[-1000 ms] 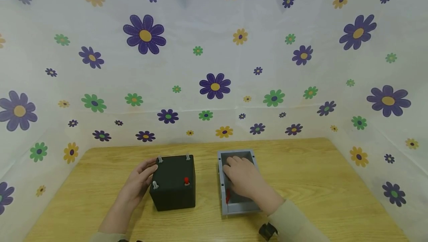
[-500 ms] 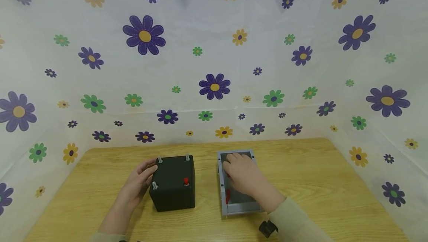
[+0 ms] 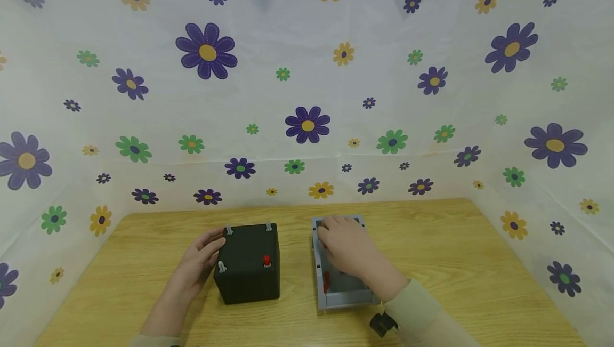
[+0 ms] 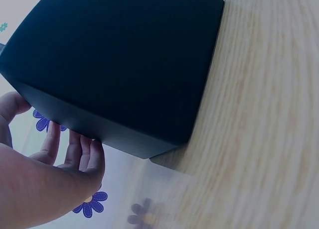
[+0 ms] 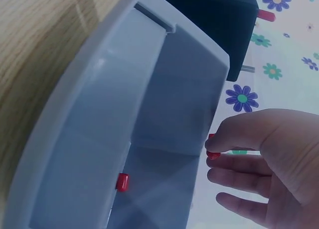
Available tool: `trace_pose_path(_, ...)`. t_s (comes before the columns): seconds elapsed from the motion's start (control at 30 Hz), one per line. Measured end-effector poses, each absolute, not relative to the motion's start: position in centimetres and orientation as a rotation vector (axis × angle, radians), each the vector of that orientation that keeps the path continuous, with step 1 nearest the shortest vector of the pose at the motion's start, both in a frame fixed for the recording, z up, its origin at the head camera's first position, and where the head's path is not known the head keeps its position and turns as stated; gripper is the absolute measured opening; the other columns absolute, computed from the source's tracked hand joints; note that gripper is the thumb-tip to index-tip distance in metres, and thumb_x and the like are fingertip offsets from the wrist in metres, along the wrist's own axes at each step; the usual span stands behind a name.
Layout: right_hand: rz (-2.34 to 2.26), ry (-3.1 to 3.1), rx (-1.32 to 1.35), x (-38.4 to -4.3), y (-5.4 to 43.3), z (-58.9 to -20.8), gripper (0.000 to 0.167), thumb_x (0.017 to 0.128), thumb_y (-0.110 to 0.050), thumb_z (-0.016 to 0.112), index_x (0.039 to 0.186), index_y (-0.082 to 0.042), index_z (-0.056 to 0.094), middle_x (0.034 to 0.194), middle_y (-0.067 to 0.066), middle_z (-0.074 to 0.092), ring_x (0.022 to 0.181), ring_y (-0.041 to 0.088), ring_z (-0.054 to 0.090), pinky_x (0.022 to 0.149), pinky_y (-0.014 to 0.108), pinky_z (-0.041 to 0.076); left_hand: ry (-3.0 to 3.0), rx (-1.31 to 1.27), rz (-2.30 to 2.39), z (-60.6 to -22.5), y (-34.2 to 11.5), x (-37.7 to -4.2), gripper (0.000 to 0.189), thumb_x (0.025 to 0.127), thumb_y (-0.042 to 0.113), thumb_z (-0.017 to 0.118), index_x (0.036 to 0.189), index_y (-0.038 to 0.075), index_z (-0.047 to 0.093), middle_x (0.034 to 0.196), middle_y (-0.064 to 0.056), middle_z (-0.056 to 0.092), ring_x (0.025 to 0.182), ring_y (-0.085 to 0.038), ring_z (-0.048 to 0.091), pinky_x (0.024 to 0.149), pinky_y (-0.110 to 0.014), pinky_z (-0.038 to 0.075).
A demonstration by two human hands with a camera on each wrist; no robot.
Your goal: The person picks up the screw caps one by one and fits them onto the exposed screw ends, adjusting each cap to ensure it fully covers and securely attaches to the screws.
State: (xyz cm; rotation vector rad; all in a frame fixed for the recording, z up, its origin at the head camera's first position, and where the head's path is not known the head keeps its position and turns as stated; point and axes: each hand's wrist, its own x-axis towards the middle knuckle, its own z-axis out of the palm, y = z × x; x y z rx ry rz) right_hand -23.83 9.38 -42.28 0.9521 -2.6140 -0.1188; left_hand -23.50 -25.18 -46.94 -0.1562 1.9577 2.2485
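A black box (image 3: pixel 247 251) stands on the table with metal posts at its top corners. A red cap (image 3: pixel 267 260) sits on the near right post; the other three posts are bare. My left hand (image 3: pixel 194 264) rests against the box's left side, its fingertips at the face in the left wrist view. My right hand (image 3: pixel 346 245) is over the far part of a grey bin (image 3: pixel 350 298). Between its thumb and index finger it pinches a small red cap (image 5: pixel 213 152), largely covered by the thumb. Another red cap (image 5: pixel 122 182) lies inside the bin.
The box and the bin stand side by side on a wood-grain table (image 3: pixel 446 261), with a narrow gap between them. A flower-printed white sheet (image 3: pixel 268 96) encloses the table at the back and both sides.
My right hand has lifted a little out of the bin, taking a red cap with it. My left hand and the black box have stayed in place.
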Motion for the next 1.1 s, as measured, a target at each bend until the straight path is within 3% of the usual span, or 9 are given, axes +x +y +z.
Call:
trace_pose_path(0.3, -0.119, -2.561, 0.969, -23.8, 9.2, -41.6, 0.013, 0.092, -0.014, 0.082, 0.092, -0.015, 0.069, 0.096, 0.000, 0.067, 0.084, 0.017, 0.062, 0.068, 0.029, 0.050, 1.965, -0.155, 2.242, -46.8, -25.2, -23.5, 0.025, 0.109, 0.013, 0.055, 0.134, 0.017, 0.059, 0.111, 0.019, 0.065, 0.101, 0.002, 0.067, 0.093, -0.016, 0.055)
trace_pose_path(0.5, -0.101, -2.562, 0.973, -23.9, 8.9, -40.9, 0.015, 0.091, -0.014, 0.082, 0.103, -0.013, 0.072, 0.104, 0.002, 0.070, 0.093, 0.019, 0.066, 0.074, 0.031, 0.054, 1.972, -0.162, 2.227, -46.9, -25.3, -23.6, 0.025, 0.109, 0.012, 0.055, 0.133, 0.018, 0.059, 0.112, 0.018, 0.063, 0.101, 0.002, 0.067, 0.092, -0.016, 0.055)
trace_pose_path(0.77, -0.057, -2.598, 0.982, -24.1, 8.2, -39.9, 0.014, 0.091, -0.007, 0.078, 0.091, -0.015, 0.066, 0.099, 0.000, 0.066, 0.087, 0.017, 0.058, 0.075, 0.030, 0.052, 1.977, -0.167, 2.215, -46.8, -25.3, -23.7, 0.029, 0.109, 0.013, 0.056, 0.137, 0.013, 0.057, 0.114, 0.017, 0.062, 0.101, 0.002, 0.067, 0.093, -0.016, 0.055)
trace_pose_path(1.1, -0.032, -2.576, 1.015, -24.2, 7.8, -39.6, 0.013, 0.091, -0.007, 0.077, 0.098, -0.015, 0.070, 0.103, 0.000, 0.068, 0.089, 0.016, 0.059, 0.079, 0.029, 0.055, 1.996, -0.187, 2.183, -46.7, -25.2, -23.8, 0.031, 0.109, 0.013, 0.057, 0.141, 0.013, 0.056, 0.116, 0.016, 0.061, 0.102, 0.002, 0.066, 0.093, -0.016, 0.055)
